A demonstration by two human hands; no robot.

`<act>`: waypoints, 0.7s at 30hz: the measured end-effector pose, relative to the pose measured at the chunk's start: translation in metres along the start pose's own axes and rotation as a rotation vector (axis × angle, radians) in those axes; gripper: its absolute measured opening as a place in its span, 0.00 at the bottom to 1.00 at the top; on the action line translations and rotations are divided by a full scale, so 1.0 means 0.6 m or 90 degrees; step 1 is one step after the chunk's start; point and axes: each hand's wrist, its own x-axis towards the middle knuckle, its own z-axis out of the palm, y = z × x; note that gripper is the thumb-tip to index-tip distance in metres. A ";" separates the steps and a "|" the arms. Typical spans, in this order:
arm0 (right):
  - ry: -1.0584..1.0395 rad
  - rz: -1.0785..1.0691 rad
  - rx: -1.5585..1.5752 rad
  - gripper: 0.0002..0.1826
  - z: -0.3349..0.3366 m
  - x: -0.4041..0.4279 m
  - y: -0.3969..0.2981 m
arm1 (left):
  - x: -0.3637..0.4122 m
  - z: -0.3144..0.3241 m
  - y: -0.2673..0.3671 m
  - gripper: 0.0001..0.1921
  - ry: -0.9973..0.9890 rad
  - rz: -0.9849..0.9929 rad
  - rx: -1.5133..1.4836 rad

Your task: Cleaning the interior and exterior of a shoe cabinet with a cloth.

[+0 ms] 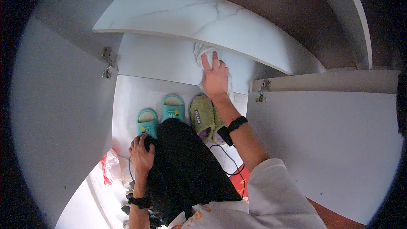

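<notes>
My right hand (215, 78) lies on a crumpled white cloth (201, 51) and presses it to the white bottom panel of an open cabinet, just under the front edge of a marbled white shelf (178, 16). Two fingers reach forward over the cloth, and part of it shows beside the wrist. My left hand (142, 152) rests on my knee in black trousers, its fingers bent and slightly apart, with no object seen in it. Teal slippers (173, 108) are on my feet. To their right sits a pair of fuzzy green slippers (202, 114), below my right forearm.
Open cabinet doors stand at the left (63, 101) and right (321, 140), with metal hinges (107, 63) beside the opening. A white and red plastic bag (111, 168) lies at lower left. Black cable (237, 174) loops near a red printed item (240, 181) on the floor.
</notes>
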 end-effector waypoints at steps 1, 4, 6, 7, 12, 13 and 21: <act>-0.011 -0.019 0.013 0.36 0.003 0.000 0.021 | 0.001 0.002 0.000 0.22 0.002 0.002 0.001; 0.015 0.066 -0.017 0.37 0.024 -0.007 0.086 | 0.003 0.003 0.001 0.22 0.000 -0.017 0.018; -0.022 0.102 -0.048 0.36 0.023 -0.013 0.130 | 0.002 -0.002 0.006 0.21 -0.013 -0.026 0.001; -0.063 0.140 -0.082 0.35 0.023 -0.016 0.148 | 0.002 -0.003 0.004 0.21 -0.010 -0.025 0.001; -0.101 0.241 -0.177 0.26 0.054 0.004 0.229 | 0.003 0.001 0.004 0.20 0.006 -0.022 0.007; -0.122 0.256 -0.221 0.23 0.069 0.010 0.236 | 0.004 0.003 0.000 0.20 0.010 -0.011 0.003; -0.176 0.312 -0.153 0.19 0.017 0.015 0.216 | 0.006 0.012 -0.020 0.21 0.002 0.006 -0.013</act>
